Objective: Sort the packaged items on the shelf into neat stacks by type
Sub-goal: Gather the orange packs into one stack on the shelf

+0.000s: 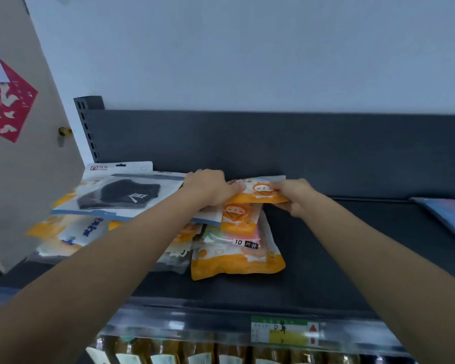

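A loose pile of packaged items lies on the dark shelf. My left hand and my right hand both grip an orange-and-white cartoon pack, held slightly above the pile near the back panel. Under it lie another orange cartoon pack and a larger orange pack marked "10". A clear pack with a black mask rests tilted on top of the pile's left side, touching my left wrist. More yellow and white packs lie below it, partly hidden.
A blue-pink package lies at the shelf's right edge. A grey slotted upright and a door with a red sign stand at left. A price label sits on the shelf's front rail, with bottles below.
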`<state>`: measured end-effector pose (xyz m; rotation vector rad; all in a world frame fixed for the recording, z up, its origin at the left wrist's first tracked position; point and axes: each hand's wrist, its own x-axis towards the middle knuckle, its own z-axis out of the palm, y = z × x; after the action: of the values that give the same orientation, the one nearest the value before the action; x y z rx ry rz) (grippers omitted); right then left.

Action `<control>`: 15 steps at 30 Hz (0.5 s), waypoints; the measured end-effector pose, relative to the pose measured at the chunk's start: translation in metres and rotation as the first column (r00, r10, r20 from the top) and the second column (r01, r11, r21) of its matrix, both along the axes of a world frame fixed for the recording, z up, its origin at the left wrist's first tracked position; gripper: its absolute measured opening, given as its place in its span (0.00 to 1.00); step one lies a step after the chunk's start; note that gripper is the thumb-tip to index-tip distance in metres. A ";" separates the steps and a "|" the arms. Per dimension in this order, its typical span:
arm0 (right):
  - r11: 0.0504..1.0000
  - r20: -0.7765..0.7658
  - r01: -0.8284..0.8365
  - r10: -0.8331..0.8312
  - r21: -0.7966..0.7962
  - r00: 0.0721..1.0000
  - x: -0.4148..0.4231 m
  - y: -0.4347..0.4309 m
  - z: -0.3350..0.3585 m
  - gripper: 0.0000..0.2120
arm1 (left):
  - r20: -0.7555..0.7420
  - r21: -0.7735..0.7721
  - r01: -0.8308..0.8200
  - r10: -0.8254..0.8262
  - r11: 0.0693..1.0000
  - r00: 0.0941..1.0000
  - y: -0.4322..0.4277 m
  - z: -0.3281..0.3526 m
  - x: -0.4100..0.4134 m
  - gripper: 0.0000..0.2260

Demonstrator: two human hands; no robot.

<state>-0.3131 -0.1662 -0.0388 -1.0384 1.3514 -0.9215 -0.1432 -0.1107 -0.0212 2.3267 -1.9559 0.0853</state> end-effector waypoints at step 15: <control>0.986 -0.134 0.146 -0.157 -0.085 0.979 -0.129 0.047 0.025 0.17 | -0.865 0.037 0.158 -0.047 0.987 0.499 -0.033 -0.008 -0.098 0.35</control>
<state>-0.4416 -0.1194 -0.0141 -1.0847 1.5398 -1.0344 -0.2416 -0.1440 -0.0291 1.6773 -1.5149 -1.0355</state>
